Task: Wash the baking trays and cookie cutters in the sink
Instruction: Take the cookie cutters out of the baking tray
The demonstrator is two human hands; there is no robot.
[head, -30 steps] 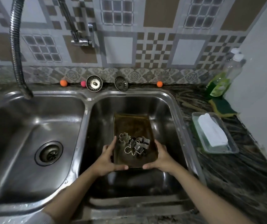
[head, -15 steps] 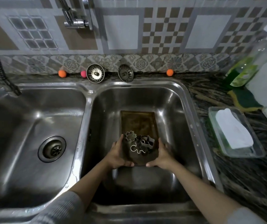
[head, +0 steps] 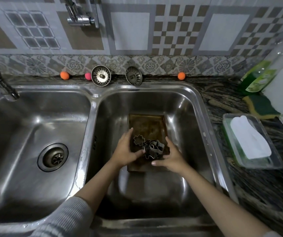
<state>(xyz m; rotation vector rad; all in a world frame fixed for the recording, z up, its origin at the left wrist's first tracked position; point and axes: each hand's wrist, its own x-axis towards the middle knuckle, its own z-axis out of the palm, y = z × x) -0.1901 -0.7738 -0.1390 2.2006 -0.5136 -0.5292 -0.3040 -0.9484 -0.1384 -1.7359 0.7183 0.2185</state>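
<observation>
The baking tray [head: 146,124] lies in the right basin [head: 185,106] of the double sink, near the basin's middle, with a pile of metal cookie cutters [head: 152,148] on its near half and a flower-shaped cutter [head: 139,140] just beside the pile. The left hand [head: 126,150] grips the tray's left edge, thumb curled over the rim toward the cutters. The right hand [head: 170,155] holds the right near corner, fingers along the side wall and thumb across the near rim. Risk one: the cutters lie loose, so tilting the tray probably sends them sliding into the basin, where thin edges may bend or scratch the steel. Risk two: both strainer baskets [head: 101,77] stand on the bench at the back edge, so a small cutter could lodge in an open drain [head: 53,157]; the right basin's drain is not visible. Risk three: the sharp cutter edges sit close to the left thumb. The tray appears unwashed, with brown residue; no water runs.
</observation>
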